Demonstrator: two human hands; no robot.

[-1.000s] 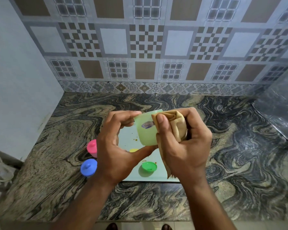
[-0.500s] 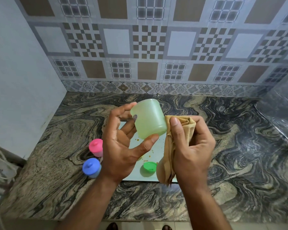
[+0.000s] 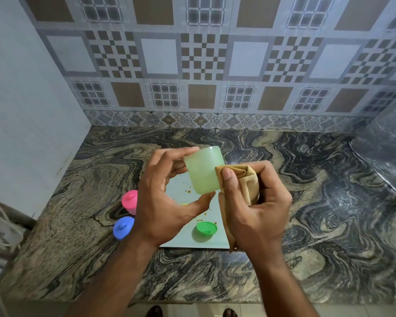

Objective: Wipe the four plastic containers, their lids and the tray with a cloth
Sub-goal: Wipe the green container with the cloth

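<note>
My left hand (image 3: 162,202) holds a pale green plastic container (image 3: 202,170) upside down above the tray, thumb under its rim and fingers over its base. My right hand (image 3: 256,202) grips a folded tan cloth (image 3: 248,181) and presses it against the container's right side. Below lies the pale tray (image 3: 181,239), flecked with crumbs, with a green lid (image 3: 206,228) on it. A pink-lidded container (image 3: 130,201) and a blue-lidded container (image 3: 123,227) stand on the counter left of the tray. A bit of yellow shows behind my left hand.
The marbled stone counter (image 3: 318,225) runs to a tiled back wall (image 3: 204,65) and a plain wall on the left. A shiny metal object (image 3: 384,156) sits at the right. Cables (image 3: 0,225) hang at the far left. Feet show below the counter's front edge.
I turned the green container in my left hand, so its label went out of sight and its base points up. The cloth shifted from its top to its right side.
</note>
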